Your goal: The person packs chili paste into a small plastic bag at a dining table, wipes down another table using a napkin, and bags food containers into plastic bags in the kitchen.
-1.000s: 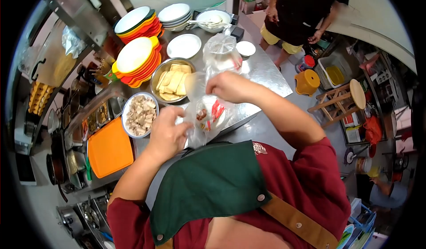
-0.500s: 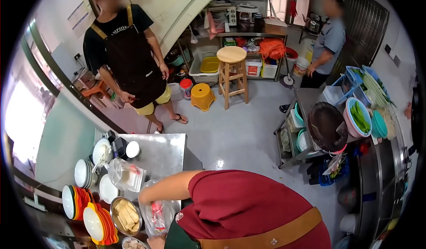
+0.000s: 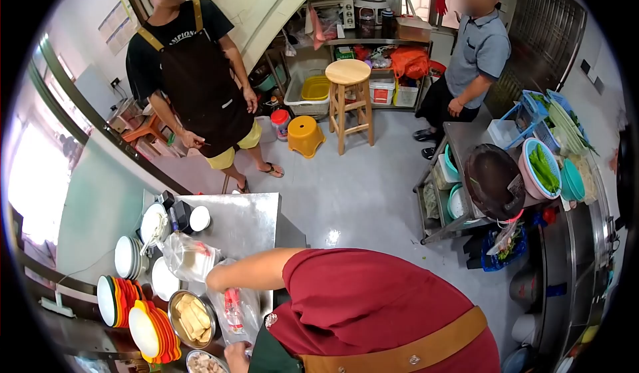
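Observation:
A clear plastic bag (image 3: 241, 310) with red printed packaging inside lies on the steel counter (image 3: 249, 223). At its upper end is my right hand (image 3: 216, 280), its fingers hidden by the bag and my wrist. My left hand (image 3: 237, 356) is at the lower end of the bag, partly cut off by my apron, and its grip cannot be made out. Beside the bag stand a metal bowl of pale yellow slabs (image 3: 193, 317) and a bowl of pale chopped pieces (image 3: 205, 362). Another bagged white container (image 3: 193, 256) lies just above.
Stacked orange and white bowls (image 3: 145, 330), grey-rimmed bowls (image 3: 128, 257) and a white plate (image 3: 164, 280) line the counter's left. One person (image 3: 206, 87) stands beyond the counter, another (image 3: 476, 60) near the cart. A wooden stool (image 3: 348, 73) and yellow stool (image 3: 306, 135) stand on the floor.
The view has swung from the counter towards the room. The person in the grey shirt has moved left and nearer the cart. My hands stay at the bag.

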